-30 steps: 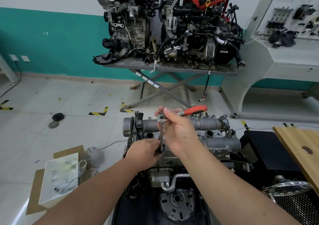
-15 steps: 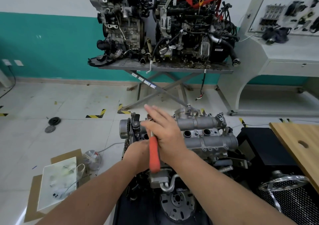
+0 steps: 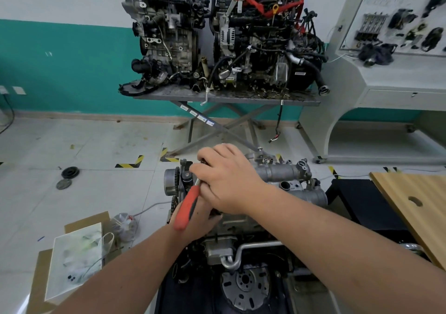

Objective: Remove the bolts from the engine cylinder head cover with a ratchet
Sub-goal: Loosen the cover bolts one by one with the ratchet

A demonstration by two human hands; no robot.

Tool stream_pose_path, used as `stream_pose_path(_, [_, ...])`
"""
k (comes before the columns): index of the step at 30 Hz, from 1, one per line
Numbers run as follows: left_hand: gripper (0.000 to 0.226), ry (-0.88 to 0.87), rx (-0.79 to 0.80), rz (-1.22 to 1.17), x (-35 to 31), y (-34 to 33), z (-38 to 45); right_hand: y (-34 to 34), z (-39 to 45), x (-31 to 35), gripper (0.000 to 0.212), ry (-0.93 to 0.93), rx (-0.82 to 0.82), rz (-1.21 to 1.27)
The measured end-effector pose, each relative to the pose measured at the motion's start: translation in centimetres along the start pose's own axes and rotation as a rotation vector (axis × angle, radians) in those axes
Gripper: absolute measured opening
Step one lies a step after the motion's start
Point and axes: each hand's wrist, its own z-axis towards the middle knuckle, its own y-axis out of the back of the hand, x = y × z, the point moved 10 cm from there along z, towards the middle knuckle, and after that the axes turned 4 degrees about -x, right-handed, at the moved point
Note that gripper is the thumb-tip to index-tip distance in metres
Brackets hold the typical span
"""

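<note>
A: What's different from a second ago?

B: The ratchet has swung. Its red handle pointed away from the person then, out past the far side of the cylinder head cover. Half a second ago it hung straight toward the person, and now it angles down and to the left of the cover's sprocket end, ending over the left wrist.

A: So a full stroke?

B: I'd judge so: a sweep of about half a turn, which suggests the bolt is turning or the ratchet is being reset. The bolt itself and the socket are hidden under the hands, so I cannot tell which.

A: What are the hands doing?

B: The right hand is curled over the ratchet's head at the near-left corner of the cover, fingers closed down on it. The left hand sits just below, against the engine beside the cover; it is mostly covered by the handle and the right hand, so I cannot tell whether it grips the extension or only steadies it.

A: And the cover?

B: Seated on the engine directly in front of the person, with open round ports along its right half. The job looks to be mid-way at best: this corner bolt is not yet out.
</note>
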Motion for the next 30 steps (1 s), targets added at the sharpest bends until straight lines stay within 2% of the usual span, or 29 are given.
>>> stream_pose_path(1, [0.039,-0.013,-0.06,-0.064,0.0,1.0,0.2,0.0,0.2,-0.2,0.042,-0.011,0.039,-0.025])
stream_pose_path(2, [0.033,-0.011,-0.093,-0.013,0.4,1.5,0.4,0.0,0.3,-0.4,0.039,-0.028,0.085,-0.047])
stream_pose_path(6, [0.026,0.058,-0.037,-0.09,1.1,0.8,0.3,-1.2,1.4,-1.5,0.025,-0.152,0.307,-0.1])
stream_pose_path(7, [0.024,0.054,-0.063,-0.12,1.1,1.1,0.3,-1.3,1.6,-1.6,0.024,-0.177,0.353,-0.099])
stream_pose_path(9, [0.02,0.057,-0.058,-0.131,1.1,1.1,0.3,-1.3,1.9,-1.7,0.023,-0.229,0.38,-0.024])
stream_pose_path(13, [0.02,0.09,0.02,-0.153,1.4,0.6,0.3,-0.9,2.0,-2.7,0.016,-0.368,0.388,0.148])
stream_pose_path(16, [0.026,0.126,0.146,-0.186,1.3,0.3,0.1,-1.1,1.6,-3.5,0.014,-0.438,0.413,0.215])
stream_pose_path(19, [0.031,0.161,0.303,-0.378,0.8,0.7,-0.3,-1.8,1.3,-4.1,0.016,-0.491,0.443,0.281])
stream_pose_path(21, [0.042,0.201,0.323,-0.631,0.2,2.1,-0.9,-3.0,0.6,-4.6,0.017,-0.602,0.48,0.484])
stream_pose_path(23, [0.061,0.272,0.278,-0.987,-0.6,4.0,-1.6,-4.6,-0.4,-5.7,0.021,-0.854,0.418,0.859])
stream_pose_path(25, [0.058,0.319,0.121,-1.358,-0.9,6.5,-1.4,-5.8,-1.6,-6.5,0.018,-1.126,0.273,1.294])
stream_pose_path(27, [0.044,0.425,-0.035,-1.631,-0.6,8.5,-0.9,-7.0,-2.3,-6.2,0.015,-1.267,0.115,1.739])
stream_pose_path(28, [0.042,0.504,-0.061,-1.676,-0.4,9.1,-0.5,-7.5,-2.3,-5.8,0.02,-1.26,0.078,1.884])
stream_pose_path(30, [0.047,0.572,-0.029,-1.549,-0.6,10.8,0.8,-8.3,-2.2,-5.1,0.031,-1.204,0.026,2.031])
